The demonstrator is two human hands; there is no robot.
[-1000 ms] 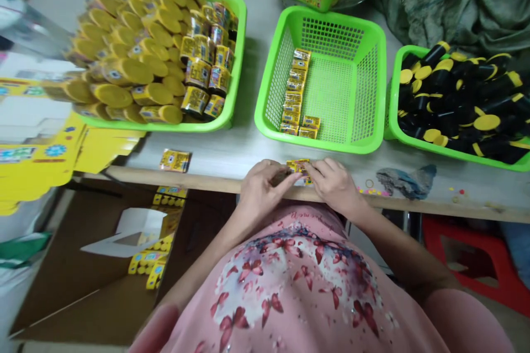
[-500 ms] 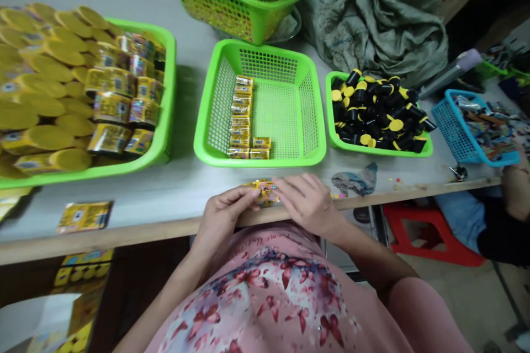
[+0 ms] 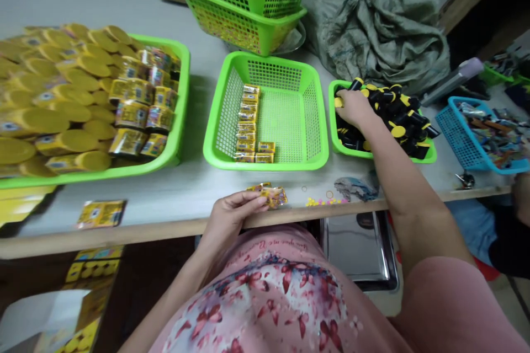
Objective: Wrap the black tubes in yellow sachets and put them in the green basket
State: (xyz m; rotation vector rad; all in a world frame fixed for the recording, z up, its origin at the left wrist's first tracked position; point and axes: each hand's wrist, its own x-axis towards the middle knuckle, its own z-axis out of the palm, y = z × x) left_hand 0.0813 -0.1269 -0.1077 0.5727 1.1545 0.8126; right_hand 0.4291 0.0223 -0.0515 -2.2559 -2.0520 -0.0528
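Note:
My left hand (image 3: 234, 210) pinches a shiny yellow printed wrapper (image 3: 274, 197) at the table's front edge. Another yellow wrapper (image 3: 260, 186) lies just behind it. My right hand (image 3: 351, 106) is down in the small green basket (image 3: 332, 121) on the right, among black cylinders with yellow caps (image 3: 398, 131). Its fingers are closed round one yellow-capped black cylinder (image 3: 338, 102), mostly hidden by the hand. In the middle green basket (image 3: 323, 163), wrapped yellow pieces (image 3: 247, 126) stand in a row along the left side.
A large green basket (image 3: 184, 94) at left holds stacked yellow-lidded pieces. Flat yellow packets (image 3: 101, 214) lie before it. Behind are stacked green baskets (image 3: 236, 16) and a grey-green sack (image 3: 381, 27). Right are a rag (image 3: 356, 187), a blue basket (image 3: 464, 132) and another person's arm (image 3: 522, 198).
My right hand has left the wrapper and reached right into the basket of black cylinders. My left hand stays at the table edge with the wrapper. The view has shifted slightly.

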